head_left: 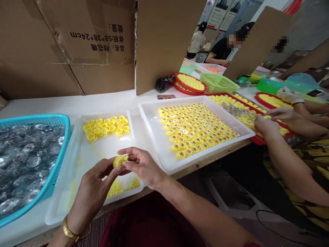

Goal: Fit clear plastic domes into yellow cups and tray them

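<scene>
A small yellow plastic cup [117, 161] is held between both hands above a white tray [88, 171]. My left hand [94, 185] grips it from the left between thumb and fingers. My right hand [146, 168] closes on its right side, the thumb and a finger at the opening; whether a small part is pinched there I cannot tell. Several loose yellow cups [105, 127] sit at the tray's far end, and small yellow pieces [115, 188] lie at its near end, partly behind my hands.
Left stands a turquoise basket [67, 128] of clear plastic pieces [28, 147]. A second white tray [151, 137] holds rows of yellow cups with printed discs [197, 128]. Cardboard [102, 68] walls the back. A co-worker's hands [269, 123] work over a red tray [257, 139] at right.
</scene>
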